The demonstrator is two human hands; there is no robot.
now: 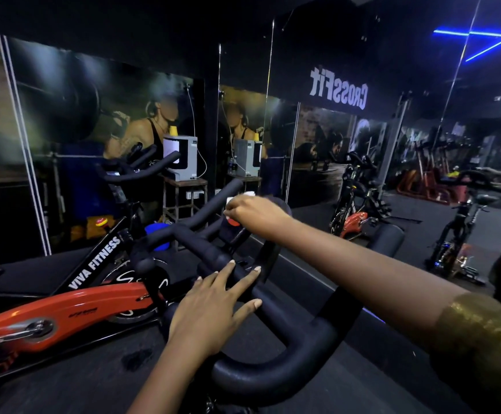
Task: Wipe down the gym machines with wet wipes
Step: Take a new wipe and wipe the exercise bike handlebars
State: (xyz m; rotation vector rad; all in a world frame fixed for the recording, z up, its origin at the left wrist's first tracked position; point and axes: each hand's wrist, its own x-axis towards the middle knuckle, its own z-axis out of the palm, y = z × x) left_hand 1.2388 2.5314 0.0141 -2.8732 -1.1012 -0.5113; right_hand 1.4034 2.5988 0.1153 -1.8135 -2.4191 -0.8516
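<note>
Black handlebar (273, 379), left hand (210, 309) flat, right hand (255, 215) gripping wipe (248, 193) (white)

Dim gym, deep shadows; blue cast from angular blue neon strip light (449, 32) top right. Wide-angle bending at edges, bkgd soft.

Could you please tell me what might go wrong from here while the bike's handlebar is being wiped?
The left hand rests bare on the handlebar, so that patch may go unwiped. The right hand bunches the white wipe, so little of it likely meets the bar. The room is dim and the bar branches several ways, so spots could be missed.
</note>
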